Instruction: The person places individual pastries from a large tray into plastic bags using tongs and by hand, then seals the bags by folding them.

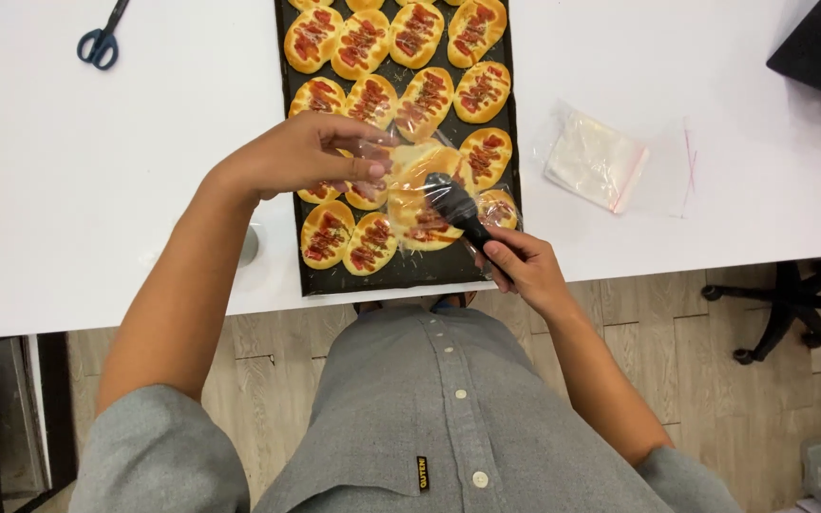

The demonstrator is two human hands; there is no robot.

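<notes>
Clear bag: pinched at its mouth by left-hand fingers — a bun inside.
Bag stack: flat, clear, red strip — well right of right-hand fingers.
Shirt label: small, black, yellow marks.

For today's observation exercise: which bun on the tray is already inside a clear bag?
The bun between the hands, just below the left hand; clear plastic wraps it, while the others lie bare on the tray.

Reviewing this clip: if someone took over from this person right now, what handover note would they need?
Left hand: holds open a clear plastic bag above the baking tray.
Right hand: grips black tongs, tip at the bag with a topped bun.
Done: that bun appears partly bagged.
Left: many buns unbagged on the tray. Spare bags lie right; scissors top left.
</notes>
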